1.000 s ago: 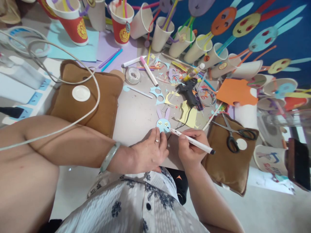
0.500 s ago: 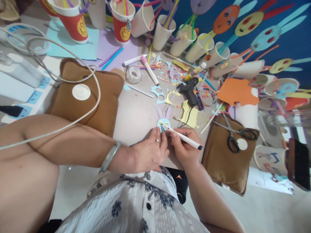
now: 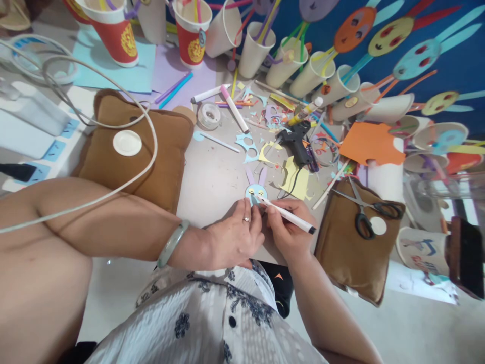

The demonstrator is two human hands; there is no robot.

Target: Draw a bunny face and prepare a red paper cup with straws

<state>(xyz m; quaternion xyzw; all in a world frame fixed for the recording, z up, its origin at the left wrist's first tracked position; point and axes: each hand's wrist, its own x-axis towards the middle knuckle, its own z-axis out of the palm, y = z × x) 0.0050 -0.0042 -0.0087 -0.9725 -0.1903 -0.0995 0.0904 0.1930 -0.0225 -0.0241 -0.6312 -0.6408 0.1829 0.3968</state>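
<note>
Now, by the tabletop's (image 3: 204, 189) near edge, the curled right hand (image 3: 291, 238) is gripping a marker (image 3: 293, 219) over a paper rabbit head (image 3: 250, 190) the flattened left hand (image 3: 233, 242) is touching.

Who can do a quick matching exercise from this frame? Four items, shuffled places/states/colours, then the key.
Column 1
1. rabbit cut-out
2. scissors
3. pen with its tip at the rabbit cut-out
4. glue gun

Column 2
A. black, lying among paper scraps
B. in the grip of the right hand
C. light blue with lilac ears, lower edge at the left hand
D. open, on a brown cushion

Pairs: 1-C, 2-D, 3-B, 4-A
</note>
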